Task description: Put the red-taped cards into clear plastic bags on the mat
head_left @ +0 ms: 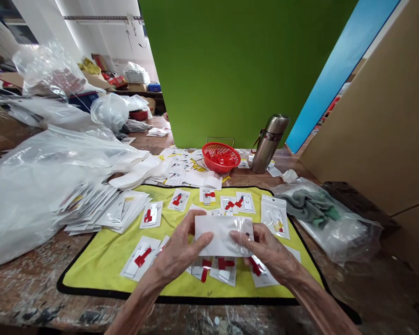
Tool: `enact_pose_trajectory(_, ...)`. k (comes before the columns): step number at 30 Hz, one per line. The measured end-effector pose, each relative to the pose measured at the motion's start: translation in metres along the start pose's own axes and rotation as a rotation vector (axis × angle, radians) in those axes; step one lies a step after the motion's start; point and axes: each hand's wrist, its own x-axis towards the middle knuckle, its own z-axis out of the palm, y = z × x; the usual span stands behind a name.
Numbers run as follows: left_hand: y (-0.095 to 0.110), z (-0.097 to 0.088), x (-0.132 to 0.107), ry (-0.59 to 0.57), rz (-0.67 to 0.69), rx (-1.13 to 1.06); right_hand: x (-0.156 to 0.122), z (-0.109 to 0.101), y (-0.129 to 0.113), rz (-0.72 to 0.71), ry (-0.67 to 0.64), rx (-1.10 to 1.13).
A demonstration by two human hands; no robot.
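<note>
Both hands grip one small white packet (224, 235) above the yellow mat (91, 272) — the left hand (180, 251) pinches its left edge, the right hand (267, 251) its right edge. Cards with red parts (142, 257) lie on the mat beneath — a red basket (220, 157) and a steel flask (269, 142) stand well behind
</note>
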Motion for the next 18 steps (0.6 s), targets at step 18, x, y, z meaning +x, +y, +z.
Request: enact_pose_trajectory(18,-0.003,0.020,-0.011,0.139,0.727,0.795,0.008,0.015,-0.004,-0.028,-0.200,0.043)
